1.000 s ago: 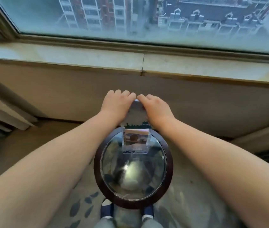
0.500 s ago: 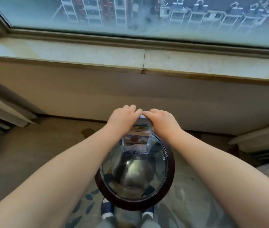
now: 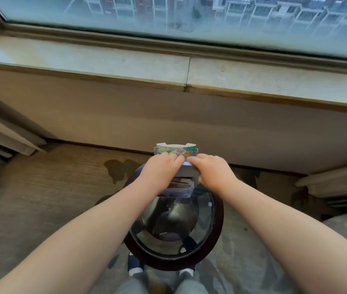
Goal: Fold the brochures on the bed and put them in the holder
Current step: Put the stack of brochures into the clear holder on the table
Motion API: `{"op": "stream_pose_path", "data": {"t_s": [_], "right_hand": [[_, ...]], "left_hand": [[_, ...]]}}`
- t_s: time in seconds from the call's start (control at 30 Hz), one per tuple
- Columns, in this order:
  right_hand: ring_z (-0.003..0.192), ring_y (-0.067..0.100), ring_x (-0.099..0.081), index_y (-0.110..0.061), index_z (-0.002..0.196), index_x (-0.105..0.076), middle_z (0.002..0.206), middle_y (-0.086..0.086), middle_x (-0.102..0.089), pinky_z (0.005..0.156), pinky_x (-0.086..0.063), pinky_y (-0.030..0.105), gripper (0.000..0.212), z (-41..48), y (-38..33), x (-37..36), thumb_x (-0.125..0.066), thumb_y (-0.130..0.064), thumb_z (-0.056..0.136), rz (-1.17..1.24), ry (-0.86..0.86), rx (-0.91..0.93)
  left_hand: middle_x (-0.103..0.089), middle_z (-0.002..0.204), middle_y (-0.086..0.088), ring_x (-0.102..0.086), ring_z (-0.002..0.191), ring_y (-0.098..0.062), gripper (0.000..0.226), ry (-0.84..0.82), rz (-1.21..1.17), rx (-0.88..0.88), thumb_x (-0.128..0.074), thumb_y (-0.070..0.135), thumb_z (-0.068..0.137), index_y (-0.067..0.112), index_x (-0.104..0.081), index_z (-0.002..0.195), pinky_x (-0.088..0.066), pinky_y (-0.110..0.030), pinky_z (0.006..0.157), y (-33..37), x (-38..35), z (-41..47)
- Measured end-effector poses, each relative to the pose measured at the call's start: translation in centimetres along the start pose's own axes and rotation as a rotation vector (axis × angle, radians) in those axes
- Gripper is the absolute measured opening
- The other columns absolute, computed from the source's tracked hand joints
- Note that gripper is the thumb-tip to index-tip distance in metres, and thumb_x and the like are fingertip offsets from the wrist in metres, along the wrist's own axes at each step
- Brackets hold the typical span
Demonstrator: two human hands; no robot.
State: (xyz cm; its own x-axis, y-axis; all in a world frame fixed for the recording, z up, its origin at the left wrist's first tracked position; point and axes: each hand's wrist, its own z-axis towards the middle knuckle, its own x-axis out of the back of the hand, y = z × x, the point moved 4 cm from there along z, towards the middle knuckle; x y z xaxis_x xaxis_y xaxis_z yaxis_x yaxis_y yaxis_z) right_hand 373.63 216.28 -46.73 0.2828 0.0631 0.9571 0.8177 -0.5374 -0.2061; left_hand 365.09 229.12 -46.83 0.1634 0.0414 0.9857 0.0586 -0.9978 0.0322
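Note:
A clear acrylic holder (image 3: pixel 186 191) stands at the far edge of a round glass-topped table (image 3: pixel 219 221). A colourful brochure (image 3: pixel 175 151) sticks up at the back of the holder. In front of it sits a folded white brochure (image 3: pixel 187 170), sunk partly into the holder. My left hand (image 3: pixel 161 169) and my right hand (image 3: pixel 211 171) meet over its top edge, fingers curled down onto it from either side. My hands hide the brochure's corners and most of its face.
Past the table runs a low beige wall under a stone windowsill (image 3: pixel 104 60) and a large window. Curtain hems hang at the left (image 3: pixel 3 136) and right (image 3: pixel 335 183). A patterned rug (image 3: pixel 242 264) lies under the table, wood floor to the left.
Both hands have come down with the folded brochure, which has slid from above the holder into it. The colourful brochure at the back now shows above my fingers.

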Motion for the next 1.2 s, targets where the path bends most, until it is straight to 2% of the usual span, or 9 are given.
{"op": "stream_pose_path", "data": {"t_s": [0.13,0.33,0.57,0.7,0.87,0.97,1.07,1.13,1.2], "right_hand": [[0.105,0.026,-0.064,-0.029,0.136,-0.056,0.124,-0.002,-0.063,0.080,-0.051,0.036,0.054,0.5,0.2,-1.4,-0.060,-0.008,0.086,-0.006,-0.076,0.020],[0.112,0.027,-0.064,-0.031,0.144,-0.053,0.137,-0.001,-0.061,0.086,-0.051,0.036,0.062,1.1,0.7,-3.9,-0.060,-0.006,0.088,0.056,-0.099,0.014],[0.109,0.026,-0.063,-0.033,0.140,-0.056,0.127,0.000,-0.064,0.083,-0.049,0.033,0.053,3.0,0.9,-6.2,-0.063,-0.012,0.092,0.102,-0.107,-0.021],[0.114,0.025,-0.062,-0.031,0.140,-0.058,0.131,0.001,-0.064,0.088,-0.052,0.035,0.053,3.1,0.9,-7.5,-0.065,-0.012,0.090,0.110,-0.111,-0.038],[0.121,0.021,-0.059,-0.026,0.143,-0.054,0.132,0.000,-0.062,0.089,-0.052,0.032,0.054,2.9,1.4,-9.8,-0.067,-0.011,0.093,0.130,-0.137,-0.061],[0.129,0.021,-0.054,-0.021,0.152,-0.045,0.141,0.002,-0.057,0.098,-0.053,0.036,0.065,2.2,1.2,-10.9,-0.068,-0.007,0.092,0.189,-0.057,-0.096],[0.135,0.025,-0.049,-0.017,0.155,-0.042,0.147,0.006,-0.053,0.104,-0.051,0.040,0.068,1.3,0.6,-11.9,-0.066,-0.005,0.093,0.212,-0.020,-0.096],[0.145,0.028,-0.039,-0.015,0.157,-0.037,0.157,0.009,-0.043,0.115,-0.042,0.044,0.065,0.6,0.2,-12.7,-0.062,-0.009,0.097,0.174,-0.025,-0.066],[0.156,0.027,-0.018,-0.017,0.161,-0.026,0.168,0.008,-0.023,0.126,-0.024,0.044,0.063,0.3,0.0,-13.4,-0.051,-0.026,0.105,0.125,-0.033,-0.057]], "left_hand": [[-0.062,0.121,-0.002,-0.062,0.108,-0.024,0.050,-0.051,-0.025,0.019,-0.069,0.006,0.085,0.018,-0.047,0.128,-0.050,-0.033,0.076,0.1,-1.7,-0.1],[-0.062,0.130,-0.004,-0.062,0.114,-0.023,0.055,-0.101,-0.031,0.038,-0.073,0.013,0.087,0.019,-0.047,0.135,-0.054,-0.034,0.079,-0.3,-3.3,0.1],[-0.064,0.125,-0.004,-0.062,0.108,-0.023,0.051,-0.078,-0.113,0.123,-0.072,0.016,0.089,0.019,-0.049,0.135,-0.051,-0.032,0.074,-1.4,-5.1,-0.2],[-0.064,0.125,-0.005,-0.064,0.109,-0.024,0.050,-0.112,-0.116,0.150,-0.071,0.014,0.090,0.019,-0.049,0.135,-0.053,-0.033,0.074,-1.3,-6.6,-0.2],[-0.062,0.129,-0.005,-0.063,0.111,-0.023,0.063,-0.158,-0.112,0.152,-0.075,0.011,0.088,0.019,-0.045,0.143,-0.057,-0.035,0.081,-0.9,-9.0,0.5],[-0.059,0.135,-0.005,-0.060,0.115,-0.022,0.079,-0.127,-0.089,0.160,-0.075,0.014,0.088,0.019,-0.034,0.155,-0.055,-0.034,0.088,-1.0,-10.2,0.5],[-0.053,0.143,-0.005,-0.053,0.127,-0.023,0.081,-0.120,-0.061,0.134,-0.072,0.018,0.092,0.019,-0.027,0.159,-0.049,-0.035,0.100,-1.1,-11.2,-0.2],[-0.044,0.155,-0.006,-0.044,0.139,-0.024,0.079,-0.101,-0.062,0.117,-0.067,0.020,0.094,0.019,-0.024,0.160,-0.041,-0.038,0.111,-1.0,-11.5,-0.7],[-0.033,0.164,-0.006,-0.031,0.150,-0.024,0.076,-0.087,-0.080,0.102,-0.060,0.025,0.097,0.019,-0.021,0.162,-0.030,-0.040,0.121,-0.6,-11.7,-1.3]]}}
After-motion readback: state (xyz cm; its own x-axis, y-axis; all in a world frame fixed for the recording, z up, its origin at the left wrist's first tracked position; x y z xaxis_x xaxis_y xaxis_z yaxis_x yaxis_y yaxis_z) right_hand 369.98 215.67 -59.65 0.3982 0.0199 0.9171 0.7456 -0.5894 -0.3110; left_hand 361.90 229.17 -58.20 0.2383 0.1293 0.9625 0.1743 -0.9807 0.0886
